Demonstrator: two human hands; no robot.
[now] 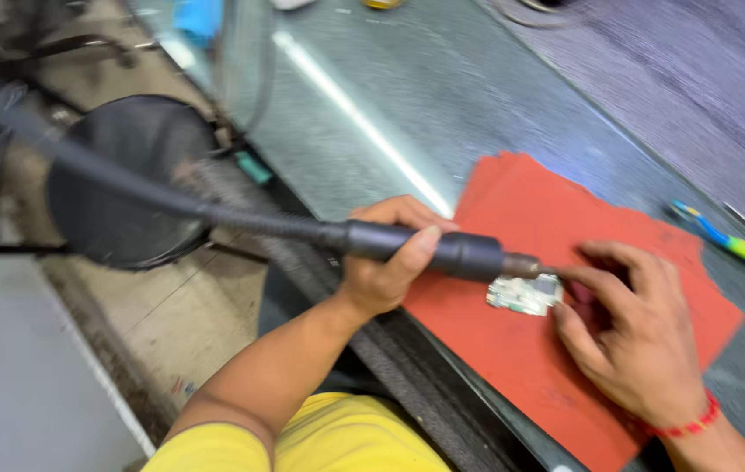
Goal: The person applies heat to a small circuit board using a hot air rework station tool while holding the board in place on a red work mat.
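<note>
Your left hand (386, 262) grips the dark cylindrical handpiece (425, 249) on its flexible black hose; its metal tip (525, 265) meets the small pale green circuit board (525, 294). Your right hand (630, 336), at three o'clock of the board, pinches it down on the red rubber mat (521, 367). Keep the tip steady and fingertips off the nozzle
</note>
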